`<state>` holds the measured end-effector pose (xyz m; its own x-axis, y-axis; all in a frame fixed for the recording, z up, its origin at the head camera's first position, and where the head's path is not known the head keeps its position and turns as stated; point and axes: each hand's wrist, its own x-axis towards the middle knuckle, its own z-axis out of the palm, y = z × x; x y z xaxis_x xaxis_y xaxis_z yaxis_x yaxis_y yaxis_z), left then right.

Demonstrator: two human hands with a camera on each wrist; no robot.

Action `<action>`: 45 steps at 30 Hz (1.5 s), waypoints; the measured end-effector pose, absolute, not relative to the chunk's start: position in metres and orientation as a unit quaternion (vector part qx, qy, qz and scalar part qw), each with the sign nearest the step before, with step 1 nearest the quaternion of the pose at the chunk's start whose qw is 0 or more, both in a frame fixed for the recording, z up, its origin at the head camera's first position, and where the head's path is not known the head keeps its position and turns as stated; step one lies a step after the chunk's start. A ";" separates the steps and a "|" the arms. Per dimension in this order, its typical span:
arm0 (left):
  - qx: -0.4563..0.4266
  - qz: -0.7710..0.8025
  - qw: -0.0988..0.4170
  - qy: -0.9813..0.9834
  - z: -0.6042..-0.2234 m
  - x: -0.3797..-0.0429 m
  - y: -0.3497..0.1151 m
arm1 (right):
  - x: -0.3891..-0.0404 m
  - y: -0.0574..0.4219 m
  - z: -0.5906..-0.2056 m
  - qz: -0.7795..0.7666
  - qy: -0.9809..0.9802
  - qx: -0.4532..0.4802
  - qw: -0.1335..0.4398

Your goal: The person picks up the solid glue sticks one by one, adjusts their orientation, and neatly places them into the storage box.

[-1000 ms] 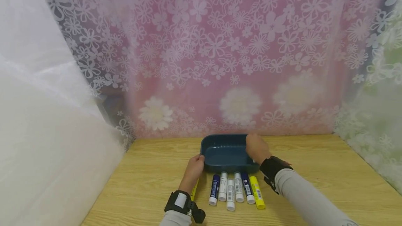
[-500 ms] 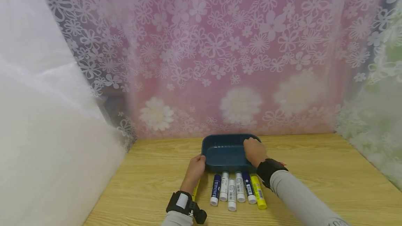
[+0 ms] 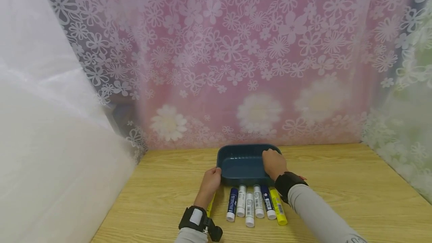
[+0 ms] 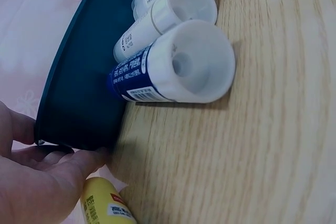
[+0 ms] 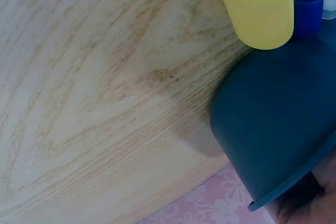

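Pink flower-patterned sheeting (image 3: 229, 48) hangs behind a wood-grained surface (image 3: 152, 198), with white sheeting (image 3: 50, 104) along the left side. Near the back of the surface, centrally placed, sits a dark blue tray (image 3: 241, 166), rectangular with rounded corners and standing level. Its glossy, evenly thin wall suggests moulded plastic: probably light, stiff and little prone to breakage, though a smooth face may slide under the fingers. The rim at the two short ends appears the soundest place to take hold (thumb over the edge, fingers beneath).

Of the hands, the left hand (image 3: 210, 180) pinches the tray's rim near the front left corner in this manner. The right hand (image 3: 275, 163) is bent over the right end, its fingers curled and partly inside; whether they grip the wall or hold something cannot be told.

Before the front wall lies a row of capped tubes, resembling glue sticks: a dark blue tube (image 3: 232, 204), three white tubes (image 3: 249, 210), a second dark blue tube (image 3: 268, 202) and a yellow tube (image 3: 278, 206). Another yellow tube (image 4: 105, 200) lies beside the left hand, partly hidden. Black wrist straps (image 3: 193, 216) and pale sleeves (image 3: 324, 207) complete the foreground.
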<state>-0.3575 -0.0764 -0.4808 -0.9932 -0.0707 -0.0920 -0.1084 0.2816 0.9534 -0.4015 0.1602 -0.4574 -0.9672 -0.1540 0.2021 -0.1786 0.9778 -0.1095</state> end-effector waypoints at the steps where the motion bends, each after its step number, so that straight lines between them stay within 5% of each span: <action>1: -0.057 0.597 0.016 0.800 -0.481 -0.358 -0.076 | -0.402 0.160 -0.458 0.065 -0.990 0.084 0.098; 45: -0.057 0.587 0.008 0.807 -0.479 -0.355 -0.074 | -0.399 0.165 -0.462 0.055 -0.987 0.092 0.118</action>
<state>-0.3553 -0.0740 -0.4792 -0.9934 -0.0825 -0.0801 -0.1016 0.3036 0.9474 -0.3989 0.1646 -0.4620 -0.9551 -0.1685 0.2437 -0.1944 0.9771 -0.0861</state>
